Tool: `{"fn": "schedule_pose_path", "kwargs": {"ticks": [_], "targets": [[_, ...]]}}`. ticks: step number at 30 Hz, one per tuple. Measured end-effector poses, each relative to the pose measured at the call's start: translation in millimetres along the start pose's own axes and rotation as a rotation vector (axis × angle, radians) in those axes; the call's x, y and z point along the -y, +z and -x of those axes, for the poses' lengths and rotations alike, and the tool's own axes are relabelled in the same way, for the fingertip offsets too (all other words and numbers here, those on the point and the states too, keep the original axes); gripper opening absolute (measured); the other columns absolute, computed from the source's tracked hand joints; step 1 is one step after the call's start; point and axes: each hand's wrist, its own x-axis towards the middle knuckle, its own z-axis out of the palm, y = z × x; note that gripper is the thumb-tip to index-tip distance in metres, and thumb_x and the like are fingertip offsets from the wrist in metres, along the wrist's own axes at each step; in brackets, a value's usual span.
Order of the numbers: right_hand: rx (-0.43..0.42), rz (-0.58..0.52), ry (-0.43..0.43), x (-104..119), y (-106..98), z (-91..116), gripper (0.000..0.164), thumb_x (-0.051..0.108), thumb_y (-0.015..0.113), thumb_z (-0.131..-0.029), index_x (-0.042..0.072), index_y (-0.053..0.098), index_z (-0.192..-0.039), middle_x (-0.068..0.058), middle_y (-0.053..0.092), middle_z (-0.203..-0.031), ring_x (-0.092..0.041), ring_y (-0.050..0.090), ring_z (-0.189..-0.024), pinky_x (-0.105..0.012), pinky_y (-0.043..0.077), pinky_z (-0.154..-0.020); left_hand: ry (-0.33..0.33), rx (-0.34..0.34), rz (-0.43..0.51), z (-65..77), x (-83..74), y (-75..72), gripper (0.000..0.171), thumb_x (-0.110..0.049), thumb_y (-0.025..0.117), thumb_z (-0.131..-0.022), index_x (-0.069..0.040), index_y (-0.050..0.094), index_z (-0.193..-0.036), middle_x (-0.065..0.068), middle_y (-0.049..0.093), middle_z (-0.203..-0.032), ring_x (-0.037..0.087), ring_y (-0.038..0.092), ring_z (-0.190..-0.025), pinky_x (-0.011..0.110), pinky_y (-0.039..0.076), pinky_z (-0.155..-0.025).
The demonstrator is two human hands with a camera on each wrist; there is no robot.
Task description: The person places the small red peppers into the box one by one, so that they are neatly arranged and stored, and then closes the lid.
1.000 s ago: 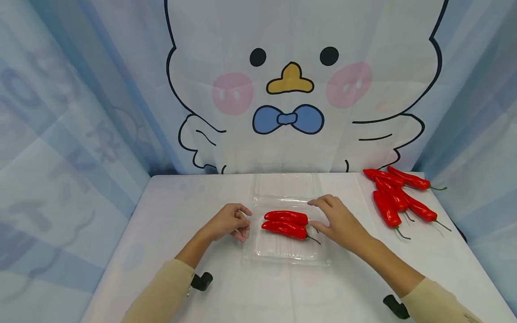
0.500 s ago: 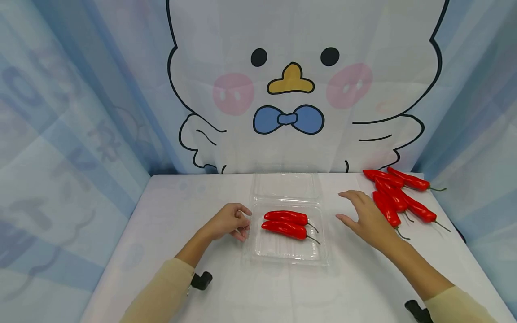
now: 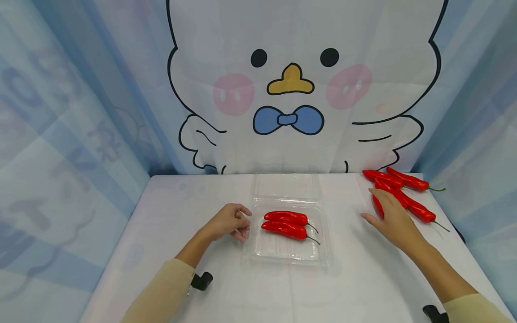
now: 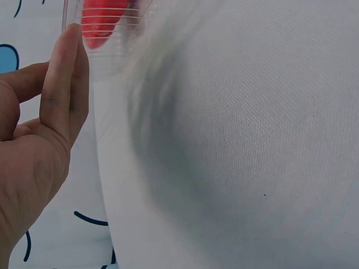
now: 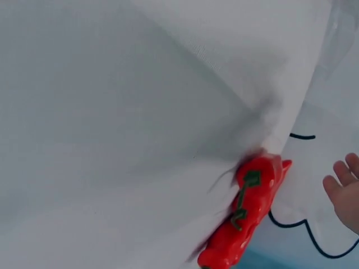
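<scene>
A clear plastic clamshell box [image 3: 282,254] lies with its lid folded back in the middle of the table. Two red chili peppers [image 3: 286,229] with green stems lie side by side in its base. My left hand [image 3: 229,222] stays at the box's left side, fingers loosely bent, fingertips right at the rim; the left wrist view shows a fingertip by the box wall [image 4: 109,56]. Over the pile of red chili peppers [image 3: 420,210] at the table's right is my right hand [image 3: 393,222], thumb and fingers spread, partly covering the nearest pepper. Nothing shows between its fingers.
The white-covered table [image 3: 169,197] meets a printed cartoon curtain [image 3: 291,148] at its back edge. Blue curtains [image 3: 72,134] hang on both sides. A black wrist mount [image 3: 202,281] sticks out at each sleeve.
My right hand has moved right, from the box's right side to above the pepper pile. The left hand, the box and the peppers in it have stayed put.
</scene>
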Motion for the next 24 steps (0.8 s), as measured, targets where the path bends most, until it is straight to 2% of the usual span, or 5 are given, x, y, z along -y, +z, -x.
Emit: {"fn": "schedule_pose_path", "kwargs": {"ticks": [12, 24], "targets": [[0.062, 0.017, 0.092, -27, -5, -5, 0.099, 0.022, 0.089, -0.079, -0.004, 0.033, -0.155, -0.037, 0.035, -0.151, -0.057, 0.037, -0.133, -0.075, 0.050, -0.087, -0.006, -0.005, 0.002, -0.9, 0.6, 0.2, 0.032, 0.001, 0.065, -0.098, 0.006, 0.057, -0.129, 0.013, 0.070, -0.082, 0.017, 0.068, -0.060, 0.035, 0.065, -0.060], [0.092, 0.082, 0.134, -43, 1, -5, 0.097, 0.025, 0.091, -0.076, -0.009, 0.038, -0.149, -0.040, 0.039, -0.144, -0.060, 0.038, -0.129, -0.077, 0.048, -0.089, -0.013, -0.017, -0.010, 0.2, -0.8, 1.7, 0.032, 0.001, 0.065, -0.098, 0.005, 0.058, -0.128, 0.013, 0.070, -0.084, 0.017, 0.067, -0.060, 0.035, 0.065, -0.060]]}}
